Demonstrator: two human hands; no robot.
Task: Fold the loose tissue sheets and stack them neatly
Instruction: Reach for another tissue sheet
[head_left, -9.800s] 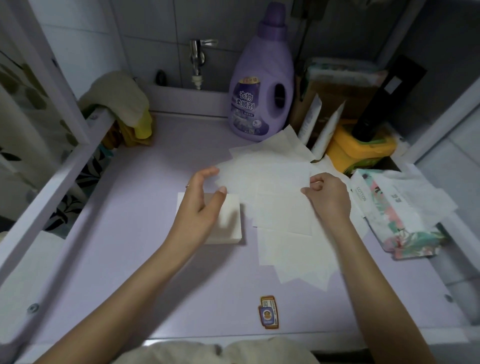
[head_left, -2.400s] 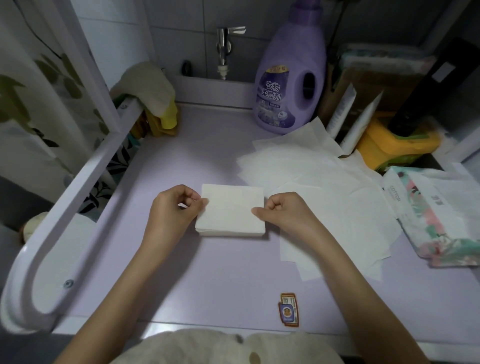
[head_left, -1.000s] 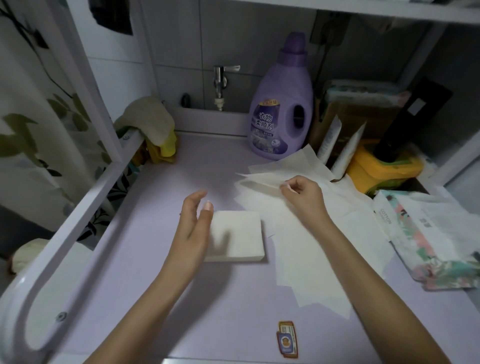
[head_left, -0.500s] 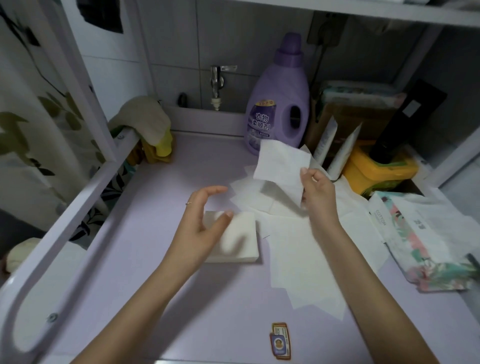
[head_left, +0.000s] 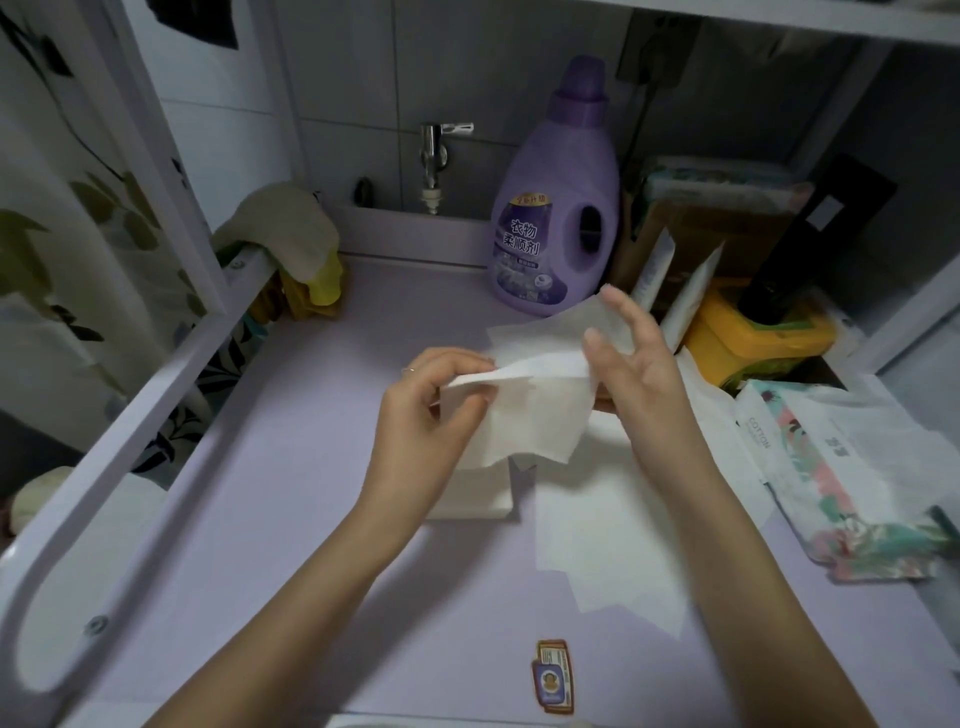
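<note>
I hold one white tissue sheet (head_left: 535, 415) in the air over the lilac worktop (head_left: 291, 519), sagging along a fold line. My left hand (head_left: 426, 415) pinches its left edge between thumb and fingertips. My right hand (head_left: 636, 364) pinches its right side, with the other fingers spread upward. Below the sheet lies the stack of folded tissues (head_left: 475, 499), partly hidden by the sheet and my left wrist. Several loose flat sheets (head_left: 613, 551) lie overlapping to the right of the stack, under my right forearm.
A purple softener bottle (head_left: 556, 208) stands at the back by a tap (head_left: 434, 150). A yellow container (head_left: 753, 332), tubes and boxes crowd the back right. A floral tissue pack (head_left: 831, 467) lies at the right. A white rail (head_left: 130, 415) with cloths (head_left: 280, 228) borders the left.
My right hand has carried the lifted sheet leftward over the stack. My left hand has left the stack and taken the sheet's left edge, so both hands now hold it.
</note>
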